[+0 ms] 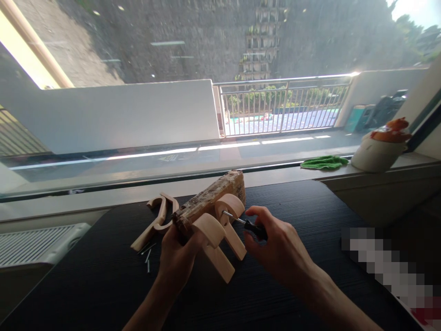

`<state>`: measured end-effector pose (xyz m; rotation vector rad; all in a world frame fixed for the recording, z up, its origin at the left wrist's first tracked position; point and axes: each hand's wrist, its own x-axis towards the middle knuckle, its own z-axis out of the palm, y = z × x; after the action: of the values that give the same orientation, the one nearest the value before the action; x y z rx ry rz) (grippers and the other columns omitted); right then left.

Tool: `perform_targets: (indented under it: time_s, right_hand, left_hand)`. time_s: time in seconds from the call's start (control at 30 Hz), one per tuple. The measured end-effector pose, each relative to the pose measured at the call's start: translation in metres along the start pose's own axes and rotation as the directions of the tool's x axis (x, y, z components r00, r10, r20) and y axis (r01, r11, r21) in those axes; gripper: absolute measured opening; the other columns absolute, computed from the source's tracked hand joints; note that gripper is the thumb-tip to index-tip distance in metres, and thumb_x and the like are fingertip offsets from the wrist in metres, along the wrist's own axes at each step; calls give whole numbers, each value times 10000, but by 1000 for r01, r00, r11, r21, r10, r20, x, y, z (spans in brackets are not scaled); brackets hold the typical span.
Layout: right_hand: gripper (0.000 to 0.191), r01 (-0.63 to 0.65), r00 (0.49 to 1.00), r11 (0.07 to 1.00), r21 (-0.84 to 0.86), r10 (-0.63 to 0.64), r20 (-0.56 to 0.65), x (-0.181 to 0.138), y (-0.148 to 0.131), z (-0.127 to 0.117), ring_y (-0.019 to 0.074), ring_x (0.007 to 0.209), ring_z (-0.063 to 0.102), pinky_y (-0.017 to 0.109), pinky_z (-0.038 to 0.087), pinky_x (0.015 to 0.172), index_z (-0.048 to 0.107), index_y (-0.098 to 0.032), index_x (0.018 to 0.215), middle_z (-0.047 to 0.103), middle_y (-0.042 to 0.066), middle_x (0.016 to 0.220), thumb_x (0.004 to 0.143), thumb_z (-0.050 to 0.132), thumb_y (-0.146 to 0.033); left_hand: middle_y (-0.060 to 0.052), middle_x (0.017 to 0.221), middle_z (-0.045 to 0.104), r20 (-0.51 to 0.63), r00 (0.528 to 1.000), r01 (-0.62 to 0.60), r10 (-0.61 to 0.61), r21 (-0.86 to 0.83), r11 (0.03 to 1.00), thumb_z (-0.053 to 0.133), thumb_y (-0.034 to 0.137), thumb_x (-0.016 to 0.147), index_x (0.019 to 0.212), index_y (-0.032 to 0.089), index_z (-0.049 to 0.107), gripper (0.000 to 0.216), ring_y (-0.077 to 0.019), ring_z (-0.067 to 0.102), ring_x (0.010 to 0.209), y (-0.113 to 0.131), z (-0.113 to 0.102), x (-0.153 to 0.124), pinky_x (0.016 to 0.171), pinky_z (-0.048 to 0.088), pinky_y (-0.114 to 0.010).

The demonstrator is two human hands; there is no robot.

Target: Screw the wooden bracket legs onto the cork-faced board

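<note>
A rough wooden block (213, 191) stands tilted over the dark table, with two curved pale wooden hooks on its near side. My left hand (179, 257) grips the block's near left end, its thumb by the nearer hook (212, 230). In my right hand (275, 234) is a screwdriver (253, 226) with a black handle, held between thumb and fingers. The screwdriver's metal shaft points left, its tip at the farther hook (231, 207). Whether a screw sits under the tip is too small to tell.
Two more curved wooden pieces (156, 220) lie on the table (292, 197) at the left, with several screws (148, 261) near them. A green cloth (324, 162) and a white pot (377, 154) sit on the windowsill. A white radiator (41, 243) stands at the left.
</note>
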<state>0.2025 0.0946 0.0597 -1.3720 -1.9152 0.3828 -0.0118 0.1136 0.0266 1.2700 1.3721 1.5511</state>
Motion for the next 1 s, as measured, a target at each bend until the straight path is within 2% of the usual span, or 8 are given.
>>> perform_targets:
  time_s: [0.13, 0.27, 0.47, 0.63, 0.8, 1.0]
  right_hand:
    - [180, 58, 998, 998, -10, -58, -32, 2, 2, -1, 135, 737, 588, 240, 410, 658, 563, -250, 996, 626, -26, 887, 828, 555, -186]
    - [184, 103, 992, 993, -57, -107, -63, 3, 3, -6, 134, 777, 570, 240, 419, 681, 602, -249, 1037, 585, 10, 966, 869, 535, -216]
    - [216, 87, 996, 992, -92, -87, 7, 2, -1, -7, 157, 760, 596, 266, 410, 658, 607, -248, 1072, 627, 16, 875, 925, 461, -307]
    - [324, 16, 1000, 999, -40, -16, -8, 1, -1, -4, 146, 690, 615, 248, 410, 610, 521, -271, 1152, 675, -20, 902, 834, 571, -243]
    - [162, 79, 997, 997, -2, -79, -15, 2, 0, -6, 137, 752, 603, 239, 404, 658, 555, -256, 1004, 648, -31, 892, 851, 554, -202]
    - [149, 97, 993, 993, -68, -101, -55, 3, -1, -10, 152, 814, 562, 253, 407, 700, 585, -227, 1023, 587, 27, 961, 895, 510, -232]
  left_hand:
    - [-26, 955, 695, 14, 1000, -14, 15, -18, 1000, 685, 228, 668, 1016, 170, 645, 356, -216, 636, 891, -2, -2, 0, 752, 514, -269]
    - [-33, 951, 695, 31, 999, -15, 16, -41, 999, 688, 244, 669, 1037, 162, 645, 379, -221, 634, 877, -3, -3, 0, 733, 518, -274]
    - [-26, 947, 699, -7, 1000, 27, -28, -43, 999, 703, 239, 650, 988, 165, 643, 351, -236, 649, 874, 0, -2, 0, 699, 535, -273]
    - [-34, 928, 702, -25, 999, 28, -29, -35, 999, 712, 254, 639, 972, 152, 641, 355, -245, 657, 869, 0, -1, -1, 695, 542, -277]
    - [-44, 982, 697, -5, 1000, -1, 1, -52, 999, 702, 239, 654, 1022, 157, 651, 381, -254, 640, 929, 3, 1, 0, 765, 524, -294]
    - [-39, 972, 695, -2, 1000, 7, -7, -24, 1000, 694, 230, 649, 1043, 161, 652, 403, -230, 636, 903, 3, -1, -1, 744, 515, -271]
